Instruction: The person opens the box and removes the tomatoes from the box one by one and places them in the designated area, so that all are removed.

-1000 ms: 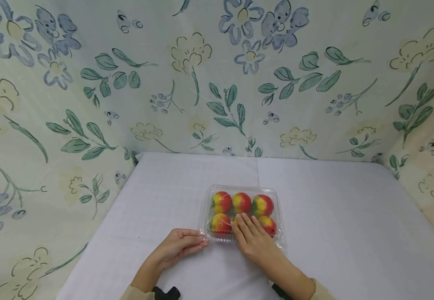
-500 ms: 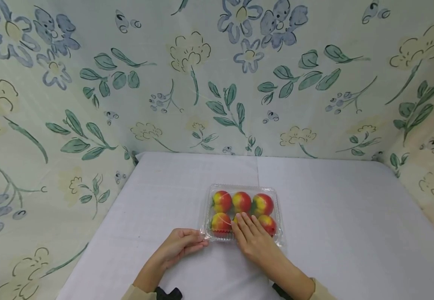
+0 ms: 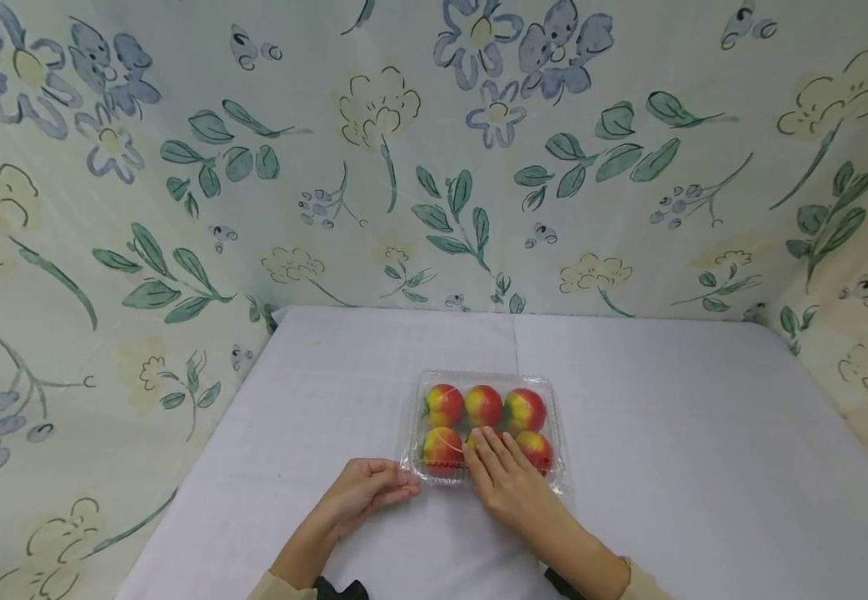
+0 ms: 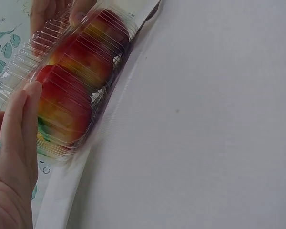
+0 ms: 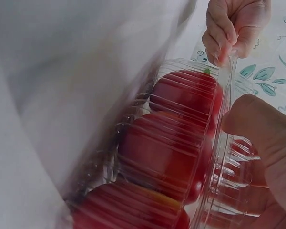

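Note:
A clear plastic clamshell box (image 3: pixel 490 377) lies on the white cloth with its lid down. Through it show several round red-and-yellow fruits (image 3: pixel 445 405) in two rows; their exact kind is unclear. At the box's near left corner, my left hand (image 3: pixel 362 492) pinches the rim between thumb and fingers, a grip also visible in the right wrist view. My right hand (image 3: pixel 512 483) rests on the lid with straight fingers, covering most of the middle front fruit. The right wrist view has the right thumb (image 5: pixel 248 117) against the near rim.
A white cloth (image 3: pixel 689 467) covers the table under the box. Floral fabric (image 3: pixel 434 167) hangs behind the table and along both sides. Black wrist straps (image 3: pixel 340 590) show at the lower edge of the head view.

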Available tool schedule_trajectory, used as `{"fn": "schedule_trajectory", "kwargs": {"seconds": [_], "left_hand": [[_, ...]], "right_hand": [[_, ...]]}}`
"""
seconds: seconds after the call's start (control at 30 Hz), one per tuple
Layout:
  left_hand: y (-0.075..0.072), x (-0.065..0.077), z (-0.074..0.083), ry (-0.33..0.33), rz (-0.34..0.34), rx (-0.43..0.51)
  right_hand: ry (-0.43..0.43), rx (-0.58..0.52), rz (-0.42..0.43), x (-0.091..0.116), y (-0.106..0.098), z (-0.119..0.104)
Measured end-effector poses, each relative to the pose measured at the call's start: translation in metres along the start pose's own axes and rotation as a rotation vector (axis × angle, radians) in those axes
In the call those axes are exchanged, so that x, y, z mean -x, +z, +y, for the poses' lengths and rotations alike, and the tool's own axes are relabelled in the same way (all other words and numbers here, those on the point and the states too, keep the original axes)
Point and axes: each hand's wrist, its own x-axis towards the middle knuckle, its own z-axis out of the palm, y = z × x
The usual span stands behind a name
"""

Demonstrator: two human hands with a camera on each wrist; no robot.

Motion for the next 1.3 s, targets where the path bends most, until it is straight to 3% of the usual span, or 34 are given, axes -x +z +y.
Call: {"fn": "schedule_trajectory", "kwargs": {"seconds": [0.47,0.9,1.3], "left_hand": [[0.0,0.004,0.004,-0.009,-0.024,0.016],[-0.001,0.004,0.006,-0.023,-0.042,0.035],[-0.002,0.004,0.007,-0.039,-0.03,0.036]], "right_hand": [[0.004,0.003,0.023,0.001,0.001,0.001],[-0.008,-0.072,0.014,0.001,-0.004,0.009],[0.016,-0.198,-0.089,-0.004,-0.015,0.02]]}}
